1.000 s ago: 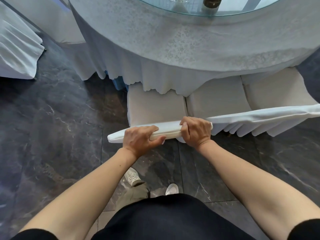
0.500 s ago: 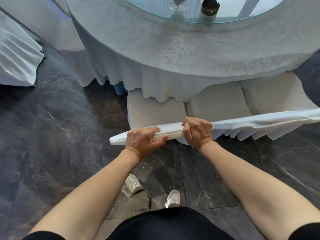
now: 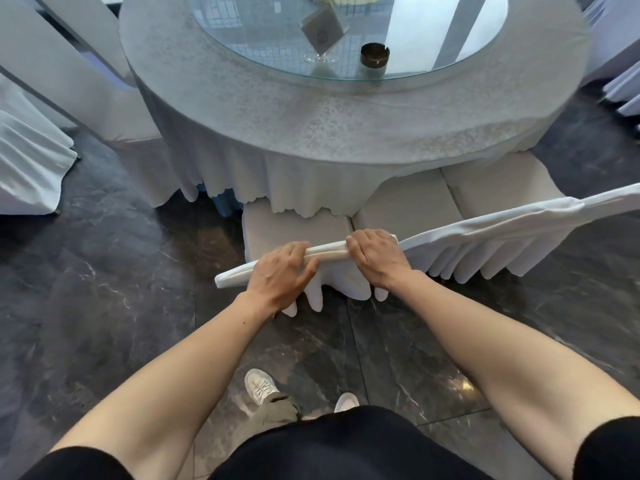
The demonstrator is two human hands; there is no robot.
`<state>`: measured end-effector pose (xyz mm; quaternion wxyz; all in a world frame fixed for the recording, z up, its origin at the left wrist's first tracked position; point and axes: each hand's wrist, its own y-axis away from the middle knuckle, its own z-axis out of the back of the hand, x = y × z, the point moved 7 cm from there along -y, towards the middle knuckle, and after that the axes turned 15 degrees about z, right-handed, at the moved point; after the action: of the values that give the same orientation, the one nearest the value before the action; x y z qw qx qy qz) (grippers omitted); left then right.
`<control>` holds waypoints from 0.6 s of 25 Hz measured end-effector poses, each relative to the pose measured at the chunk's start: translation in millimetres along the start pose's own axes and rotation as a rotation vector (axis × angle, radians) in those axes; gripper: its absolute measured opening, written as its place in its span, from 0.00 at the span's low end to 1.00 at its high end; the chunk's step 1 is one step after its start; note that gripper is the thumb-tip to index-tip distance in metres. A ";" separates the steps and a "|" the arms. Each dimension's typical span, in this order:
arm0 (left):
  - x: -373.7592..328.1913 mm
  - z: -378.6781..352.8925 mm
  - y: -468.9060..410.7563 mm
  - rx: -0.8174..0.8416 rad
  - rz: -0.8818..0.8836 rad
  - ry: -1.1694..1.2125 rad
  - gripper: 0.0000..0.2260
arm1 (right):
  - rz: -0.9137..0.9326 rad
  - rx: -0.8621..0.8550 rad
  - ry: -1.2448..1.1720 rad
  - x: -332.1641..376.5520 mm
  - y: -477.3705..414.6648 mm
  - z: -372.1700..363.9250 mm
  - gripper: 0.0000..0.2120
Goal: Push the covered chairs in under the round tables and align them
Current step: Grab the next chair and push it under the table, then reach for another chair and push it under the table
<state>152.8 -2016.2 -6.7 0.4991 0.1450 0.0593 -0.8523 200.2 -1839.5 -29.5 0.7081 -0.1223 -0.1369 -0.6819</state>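
Observation:
A white-covered chair stands below me, its seat (image 3: 273, 226) partly tucked under the hanging cloth of the round table (image 3: 277, 133). My left hand (image 3: 282, 271) and my right hand (image 3: 375, 256) both grip the top edge of its backrest (image 3: 327, 251), about a hand's width apart. To the right, two more covered chairs sit side by side with seats (image 3: 408, 206) under the tablecloth, their backrests (image 3: 502, 223) forming one line with the chair I hold.
A glass turntable (image 3: 346, 39) on the table carries a dark ashtray (image 3: 374, 57) and a card stand. More covered chairs stand at far left (image 3: 31, 161) and far right (image 3: 623, 84). The floor is dark marble; my shoes (image 3: 259, 386) are behind the chair.
The chair has slid a little further under the table, and my view has risen and pulled back, showing more of the tabletop. Both hands keep their grip on the backrest.

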 end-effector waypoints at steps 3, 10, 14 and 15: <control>-16.2 5.2 11.4 0.006 -0.086 -0.015 0.23 | 0.018 0.065 -0.081 0.9 12.9 12.1 0.20; -75.8 33.6 22.7 -0.006 -0.194 -0.020 0.28 | -0.012 -0.020 -0.160 14.7 66.3 65.4 0.21; -117.7 55.1 28.2 -0.026 -0.330 0.015 0.30 | -0.085 -0.170 -0.091 20.3 95.7 113.5 0.21; -127.7 60.3 28.2 -0.029 -0.363 0.018 0.29 | -0.105 -0.205 -0.072 21.0 101.9 126.2 0.21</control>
<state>224.6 -1938.5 91.0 0.3388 0.1325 0.1012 -0.9260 299.3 -1809.5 97.2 0.6497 -0.2111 -0.0979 -0.7237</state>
